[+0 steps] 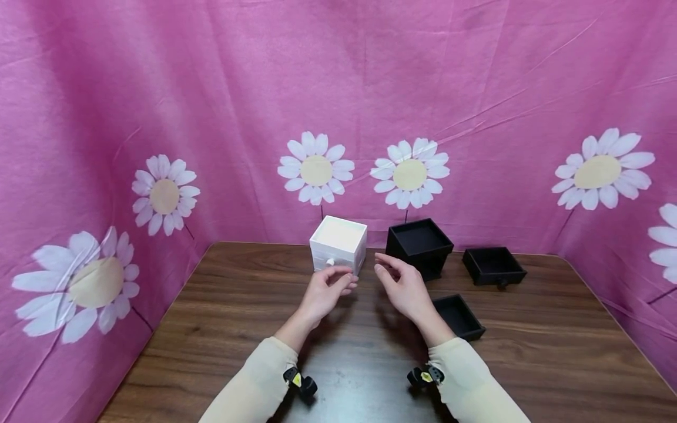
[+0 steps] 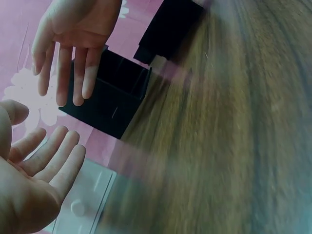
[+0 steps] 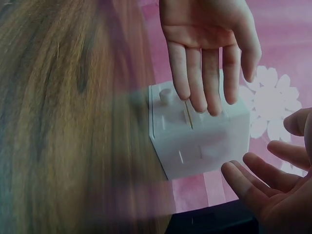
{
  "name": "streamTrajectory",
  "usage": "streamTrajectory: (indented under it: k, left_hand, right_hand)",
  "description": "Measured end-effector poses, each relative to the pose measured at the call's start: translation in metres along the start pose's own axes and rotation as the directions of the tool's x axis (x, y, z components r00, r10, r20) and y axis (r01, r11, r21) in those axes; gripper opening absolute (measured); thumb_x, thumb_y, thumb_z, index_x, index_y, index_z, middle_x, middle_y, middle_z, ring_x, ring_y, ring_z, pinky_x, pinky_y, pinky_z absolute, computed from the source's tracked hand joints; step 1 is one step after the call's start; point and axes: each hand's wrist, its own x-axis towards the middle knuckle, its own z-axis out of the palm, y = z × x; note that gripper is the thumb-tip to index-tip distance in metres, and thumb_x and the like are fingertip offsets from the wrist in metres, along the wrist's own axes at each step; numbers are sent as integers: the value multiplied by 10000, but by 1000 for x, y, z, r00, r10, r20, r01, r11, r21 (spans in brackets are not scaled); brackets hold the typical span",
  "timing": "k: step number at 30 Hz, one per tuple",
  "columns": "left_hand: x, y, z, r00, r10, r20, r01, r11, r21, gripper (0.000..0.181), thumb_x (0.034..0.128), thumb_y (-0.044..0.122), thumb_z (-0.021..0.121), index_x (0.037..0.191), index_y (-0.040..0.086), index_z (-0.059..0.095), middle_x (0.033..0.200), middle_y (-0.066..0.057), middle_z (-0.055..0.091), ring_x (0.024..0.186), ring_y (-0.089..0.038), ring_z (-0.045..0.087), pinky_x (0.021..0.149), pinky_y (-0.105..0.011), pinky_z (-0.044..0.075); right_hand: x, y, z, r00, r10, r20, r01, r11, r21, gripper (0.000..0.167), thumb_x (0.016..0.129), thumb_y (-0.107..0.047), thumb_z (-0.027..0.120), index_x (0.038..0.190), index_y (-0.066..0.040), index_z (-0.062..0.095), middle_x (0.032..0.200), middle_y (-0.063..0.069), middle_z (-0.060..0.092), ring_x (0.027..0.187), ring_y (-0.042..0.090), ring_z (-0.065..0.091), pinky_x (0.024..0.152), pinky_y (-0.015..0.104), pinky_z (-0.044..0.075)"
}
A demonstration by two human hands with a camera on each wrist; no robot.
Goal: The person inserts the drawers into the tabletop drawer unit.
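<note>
A white box with a round knob stands at the back middle of the table. Just in front of it is my left hand, fingers relaxed and holding nothing. My right hand hovers before a black box, its fingers loosely extended and empty. In the left wrist view, the left hand is palm up near the white box, the right hand near the black box. The right wrist view shows the white box behind the left hand's fingers.
A black drawer with a knob lies at the back right of the wooden table. A second black drawer lies beside my right forearm. Behind the table hangs a pink cloth with white flowers.
</note>
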Motion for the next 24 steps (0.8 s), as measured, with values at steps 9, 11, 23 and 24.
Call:
streamTrajectory:
  k: [9,11,23,24]
  left_hand:
    - [8,2,18,999,6,48,-8,999,46,296,1083,60,595,1307,-121,665,1247,-386,710,1151,-511,726,1038,-587,595]
    - [10,2,22,998,1,59,-3,999,45,302,1084,62,590,1313,-121,660,1259,-393,701,1157,-505,726,1044,-585,592]
    - [17,-1,39,997,-7,71,1,997,80,308,1095,102,588,1319,-97,659,1263,-365,712,1156,-481,730,1006,-491,632]
    - [18,-1,40,998,-10,65,4,996,86,307,1092,105,593,1318,-92,662,1261,-356,717,1153,-474,733,993,-471,639]
  right_hand:
    - [-11,5,-18,999,4,-33,-4,1000,-13,302,1092,-202,644,1351,-91,752,1264,148,789,1073,248,748,868,275,586]
    - [-14,6,-21,999,10,-39,-11,1000,-23,293,1093,-206,644,1337,-91,759,1256,141,792,1068,237,743,870,268,584]
    - [-32,19,-39,998,22,-59,-27,997,-79,272,1080,-196,659,1300,-85,773,1146,111,816,948,130,731,802,225,572]
    - [-33,19,-42,998,17,-61,-22,996,-82,273,1079,-195,660,1298,-77,772,1130,119,817,936,126,733,794,220,570]
